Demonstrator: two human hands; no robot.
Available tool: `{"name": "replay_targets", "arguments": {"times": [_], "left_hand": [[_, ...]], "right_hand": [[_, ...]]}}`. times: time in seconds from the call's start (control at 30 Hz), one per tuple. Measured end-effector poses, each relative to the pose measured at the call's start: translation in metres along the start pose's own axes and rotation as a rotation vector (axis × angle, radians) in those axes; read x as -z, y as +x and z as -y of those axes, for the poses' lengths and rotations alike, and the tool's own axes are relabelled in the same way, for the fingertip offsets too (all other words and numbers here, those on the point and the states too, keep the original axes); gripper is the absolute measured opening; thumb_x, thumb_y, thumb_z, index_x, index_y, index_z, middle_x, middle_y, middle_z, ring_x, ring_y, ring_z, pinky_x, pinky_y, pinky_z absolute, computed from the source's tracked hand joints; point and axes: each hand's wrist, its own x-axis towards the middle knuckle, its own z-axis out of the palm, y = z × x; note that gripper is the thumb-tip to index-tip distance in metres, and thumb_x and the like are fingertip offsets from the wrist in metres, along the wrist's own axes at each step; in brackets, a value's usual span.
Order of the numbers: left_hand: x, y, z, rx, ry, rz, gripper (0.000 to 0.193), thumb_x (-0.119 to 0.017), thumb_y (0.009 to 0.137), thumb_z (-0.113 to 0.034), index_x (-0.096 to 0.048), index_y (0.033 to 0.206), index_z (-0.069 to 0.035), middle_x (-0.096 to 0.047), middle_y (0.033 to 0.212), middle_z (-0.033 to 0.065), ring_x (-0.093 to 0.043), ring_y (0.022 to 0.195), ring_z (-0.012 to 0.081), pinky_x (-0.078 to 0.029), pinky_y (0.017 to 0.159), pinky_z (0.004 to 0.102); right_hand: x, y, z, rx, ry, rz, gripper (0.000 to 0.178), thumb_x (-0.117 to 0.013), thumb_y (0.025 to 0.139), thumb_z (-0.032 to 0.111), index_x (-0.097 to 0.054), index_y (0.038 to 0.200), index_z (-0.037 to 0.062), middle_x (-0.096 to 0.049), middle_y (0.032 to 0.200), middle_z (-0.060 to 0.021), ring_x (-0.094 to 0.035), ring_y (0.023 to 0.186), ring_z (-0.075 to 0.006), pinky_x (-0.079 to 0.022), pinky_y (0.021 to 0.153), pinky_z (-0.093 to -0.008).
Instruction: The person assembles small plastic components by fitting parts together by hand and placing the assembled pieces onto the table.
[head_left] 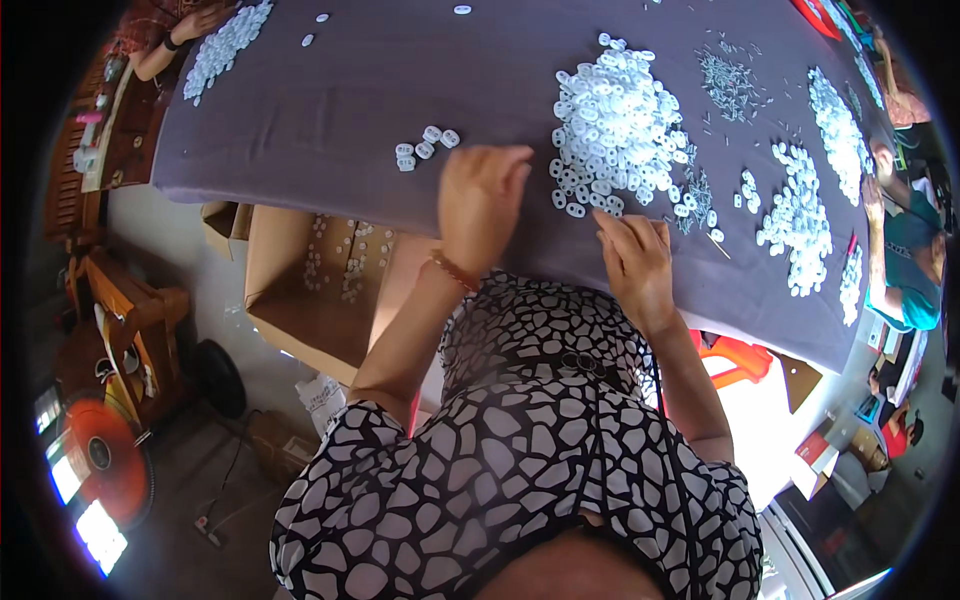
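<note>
On the dark cloth-covered table a large heap of small white oval pieces with two holes (615, 125) lies ahead of me. My left hand (482, 205), a beaded bracelet at its wrist, is over the table's near edge with its fingers curled in. Whatever it may hold is hidden. Just beyond and left of it sits a small group of the same white pieces (425, 150). My right hand (638, 265) is at the heap's near edge, fingers bent and drawn together at the tips. I cannot make out what is between them.
Small grey metal pins (730, 85) lie right of the heap, with more white pieces (797, 225) farther right. Below the table's edge an open cardboard box (270, 270) holds scattered white pieces. Other people's hands (873, 195) work at the right and far left. An orange fan (100, 455) stands lower left.
</note>
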Motion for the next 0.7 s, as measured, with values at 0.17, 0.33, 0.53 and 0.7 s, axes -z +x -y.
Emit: {"name": "replay_targets", "arguments": {"times": [0.17,0.33,0.53,0.7], "left_hand": [[-0.018,-0.022,-0.033,0.051,-0.148,0.088,0.019,-0.069,0.073,-0.007,-0.061,0.091,-0.009,-0.060,0.084,0.0075,-0.055,0.078,0.0302,-0.043,0.070,0.0403],[-0.015,-0.028,-0.037,0.035,-0.089,0.070,0.022,-0.070,0.073,-0.009,-0.059,0.092,-0.009,-0.058,0.085,0.0081,-0.054,0.078,0.0304,-0.043,0.069,0.0405],[-0.005,-0.029,-0.038,0.113,-0.106,0.170,0.021,-0.070,0.074,-0.010,-0.058,0.091,-0.009,-0.058,0.084,0.0088,-0.054,0.078,0.0308,-0.042,0.070,0.0407],[-0.005,-0.029,-0.038,0.111,-0.108,0.179,0.018,-0.066,0.077,-0.007,-0.057,0.092,-0.007,-0.058,0.084,0.0103,-0.053,0.078,0.0318,-0.043,0.071,0.0423]], "right_hand": [[-0.007,0.015,0.005,0.033,-0.073,0.046,0.029,-0.066,0.080,0.003,-0.065,0.108,0.0081,-0.055,0.089,-0.0039,-0.056,0.076,-0.0197,-0.040,0.073,-0.0337],[-0.018,0.027,0.000,0.051,-0.053,-0.059,0.027,-0.068,0.077,0.002,-0.065,0.104,0.0085,-0.053,0.087,-0.0044,-0.056,0.077,-0.0205,-0.041,0.070,-0.0346],[-0.033,0.048,-0.004,0.113,-0.044,-0.054,0.023,-0.068,0.073,0.001,-0.062,0.094,0.0070,-0.051,0.087,-0.0053,-0.056,0.078,-0.0222,-0.042,0.071,-0.0362],[-0.028,0.057,0.004,0.161,-0.308,0.095,0.026,-0.062,0.071,0.003,-0.059,0.096,0.0091,-0.048,0.089,-0.0055,-0.056,0.077,-0.0214,-0.042,0.076,-0.0357]]}}
